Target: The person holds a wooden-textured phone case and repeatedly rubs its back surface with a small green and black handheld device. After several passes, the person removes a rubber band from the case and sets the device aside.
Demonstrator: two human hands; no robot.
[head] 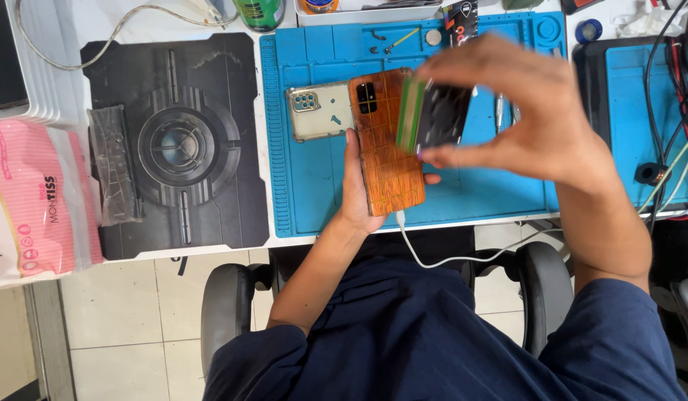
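Two hands work above a blue mat (pixel 314 193) on a white desk, seen from the head camera. The left hand (pixel 355 189) grips a phone (pixel 385 148) with a wood-patterned back, camera side up; a white cable (pixel 448 258) runs from its lower end toward the lap. The right hand (pixel 537 119) pinches a small dark and green block (pixel 429 117) between thumb and fingertips, held just over the phone's right edge; blur hides what the block is.

At the top edge, a white tray (pixel 359 13) holds small tools, too cut off to name. A green can (pixel 260 12) stands left of it.

Beside the phone lies a clear case (pixel 318 111) with a camera cutout, touching the phone's left edge. A dark desk pad (pixel 177 145) with a round pattern sits further left, and a grey bag (pixel 115 165) rests on it. A second blue mat (pixel 641 111) lies at right under tangled wires.

At far left lies a pink striped packet (pixel 32 200) in clear wrap.
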